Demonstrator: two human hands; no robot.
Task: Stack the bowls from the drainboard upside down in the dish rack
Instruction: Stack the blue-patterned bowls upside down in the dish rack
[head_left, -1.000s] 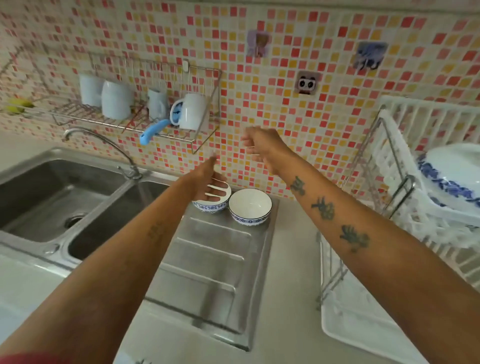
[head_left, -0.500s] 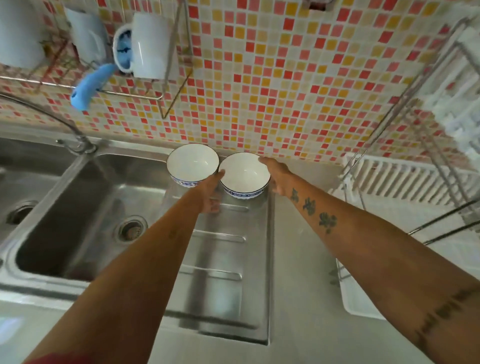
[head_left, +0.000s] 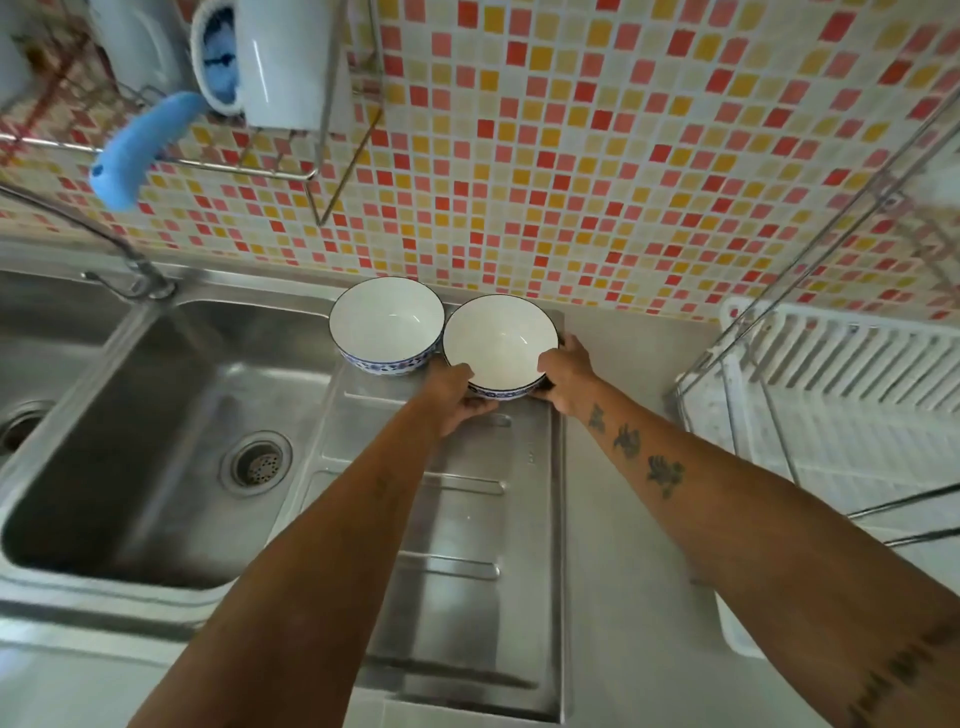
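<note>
Two white bowls with blue patterned outsides stand upright side by side at the far end of the steel drainboard (head_left: 457, 519). The left bowl (head_left: 387, 325) is untouched. The right bowl (head_left: 500, 345) is gripped from both sides: my left hand (head_left: 452, 397) holds its near-left edge and my right hand (head_left: 566, 374) its right edge. Whether it is lifted off the drainboard I cannot tell. The white dish rack (head_left: 841, 410) with a metal frame stands on the counter to the right.
A steel sink basin (head_left: 156, 431) with a drain lies left of the drainboard, with a tap (head_left: 130, 265) behind it. A wire wall shelf (head_left: 249, 166) above holds white mugs and a blue-handled brush (head_left: 140, 148). The tiled wall stands right behind the bowls.
The view has come closer and tilted down. Both hands dropped from in front of the wall to the right bowl and closed on its two sides.
</note>
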